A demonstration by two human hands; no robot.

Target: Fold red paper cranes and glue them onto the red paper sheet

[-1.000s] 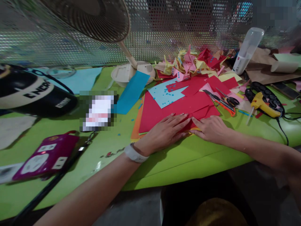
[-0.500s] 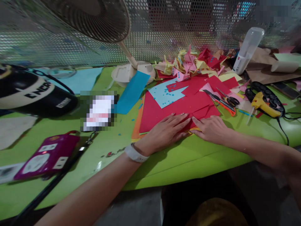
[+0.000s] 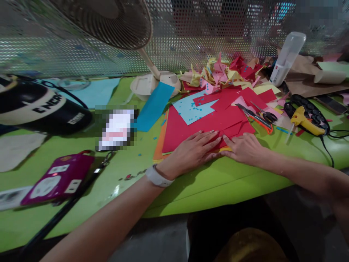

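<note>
My left hand (image 3: 191,151) lies flat, fingers stretched out, pressing on a red paper sheet (image 3: 191,127) on the green table (image 3: 207,185). A white band sits on that wrist. My right hand (image 3: 244,147) rests beside it, fingers down on the same red paper, fingertips nearly touching the left ones. The red sheet tops a stack with orange and yellow edges showing. A light blue cut piece (image 3: 191,109) lies on the red paper behind my hands.
Scissors (image 3: 265,116) and an orange cutter (image 3: 255,118) lie right of the paper, a yellow glue gun (image 3: 305,122) further right. A pile of paper scraps (image 3: 218,74), a white bottle (image 3: 286,56), a fan base (image 3: 152,85), a helmet (image 3: 40,109) and a purple power strip (image 3: 58,178) surround them.
Hands stay pressed on the red paper; only the view has shifted slightly.
</note>
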